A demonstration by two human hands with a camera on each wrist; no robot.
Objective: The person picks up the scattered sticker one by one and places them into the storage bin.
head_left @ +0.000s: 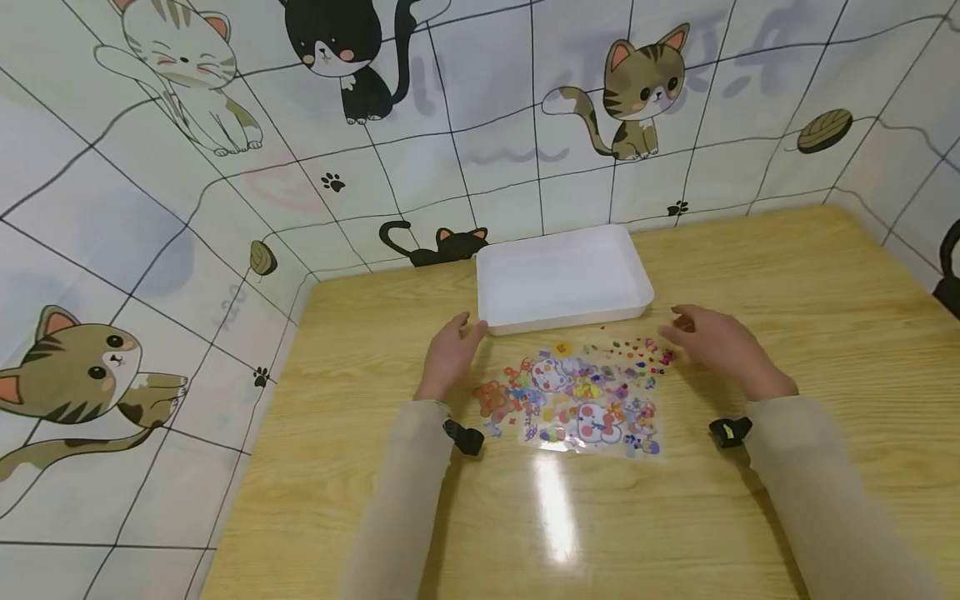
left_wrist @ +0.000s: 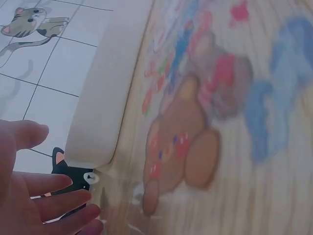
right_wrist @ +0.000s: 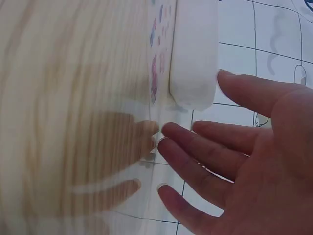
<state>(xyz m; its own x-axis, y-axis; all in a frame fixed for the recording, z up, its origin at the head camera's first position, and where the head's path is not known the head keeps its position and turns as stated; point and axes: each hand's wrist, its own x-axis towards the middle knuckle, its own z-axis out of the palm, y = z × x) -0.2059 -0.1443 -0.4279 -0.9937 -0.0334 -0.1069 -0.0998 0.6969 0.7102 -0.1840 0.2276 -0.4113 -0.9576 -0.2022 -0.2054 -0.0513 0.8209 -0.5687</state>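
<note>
Clear sheets of colourful cartoon stickers [head_left: 600,422] lie on the wooden table in front of a white rectangular tray [head_left: 562,279]. My left hand [head_left: 450,354] is by the tray's near left corner, its fingers loosely extended and holding nothing. A brown bear sticker [left_wrist: 176,142] shows large in the left wrist view, to the right of that hand. My right hand [head_left: 716,343] is beside the right edge of the stickers, just off the tray's near right corner. In the right wrist view its fingers [right_wrist: 210,152] are spread and relaxed, with nothing in them.
The wooden table [head_left: 337,467] meets a tiled-pattern wall [head_left: 495,100] with printed cats at the back and left. The tray stands close to the back wall. Dark straps with small devices [head_left: 463,437] sit on both wrists.
</note>
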